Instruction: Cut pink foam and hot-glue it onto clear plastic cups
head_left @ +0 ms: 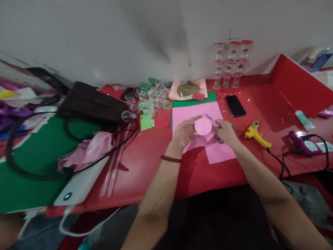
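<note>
In front of me, my left hand (184,133) grips the left edge of a round piece of pink paper (203,126), its fingers curled behind it. My right hand (225,131) is closed on a pair of scissors (208,117). Their blade tips show just above and to the right of the round piece, and parts of the grey handles stick out around the hand. Below both hands lie larger sheets of pink paper (221,155), partly over a green sheet (212,98).
A phone (235,106), a yellow glue gun (256,134) and a purple power socket (304,143) lie to the right. Stacked clear plastic cups (226,71) stand by the wall. Several plastic pieces (156,97) and a dark bag (91,104) are left.
</note>
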### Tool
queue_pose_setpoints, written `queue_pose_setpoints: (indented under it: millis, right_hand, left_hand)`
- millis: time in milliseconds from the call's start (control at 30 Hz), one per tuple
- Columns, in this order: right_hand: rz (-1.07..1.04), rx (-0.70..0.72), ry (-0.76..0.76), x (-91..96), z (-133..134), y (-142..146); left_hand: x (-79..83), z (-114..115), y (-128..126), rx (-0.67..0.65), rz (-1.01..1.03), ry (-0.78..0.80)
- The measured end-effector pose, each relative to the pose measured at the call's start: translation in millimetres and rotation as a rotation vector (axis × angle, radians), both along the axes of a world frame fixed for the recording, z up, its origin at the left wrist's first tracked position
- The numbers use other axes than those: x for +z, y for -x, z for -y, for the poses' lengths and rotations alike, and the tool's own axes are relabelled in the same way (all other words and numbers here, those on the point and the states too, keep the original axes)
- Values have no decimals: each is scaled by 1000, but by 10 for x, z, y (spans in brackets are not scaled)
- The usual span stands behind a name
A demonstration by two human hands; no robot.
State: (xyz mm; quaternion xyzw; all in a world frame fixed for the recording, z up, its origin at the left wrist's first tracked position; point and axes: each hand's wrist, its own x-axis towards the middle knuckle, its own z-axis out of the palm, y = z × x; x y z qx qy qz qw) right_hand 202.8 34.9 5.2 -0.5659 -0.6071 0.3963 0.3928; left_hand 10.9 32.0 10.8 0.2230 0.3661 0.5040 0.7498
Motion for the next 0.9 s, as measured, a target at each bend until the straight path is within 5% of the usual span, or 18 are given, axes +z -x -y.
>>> queue_pose_setpoints:
  millis: [100, 367, 533, 700, 900]
  right_hand:
    - [118, 38, -74, 46, 37, -15]
    - [71, 91, -109, -102, -8, 20]
    - [303, 33, -70, 28, -56, -187]
    - [774, 126, 0, 100, -36, -425]
    - [866, 127, -24, 15, -4, -319]
  left_hand:
    - [2, 7, 70, -148, -74, -64]
    - [-107, 11, 58, -280, -131, -193]
    - [-76, -39, 30, -39, -76, -90]
    - [-50, -87, 32, 270, 2, -242]
    - [-64, -126, 89, 312, 93, -138]
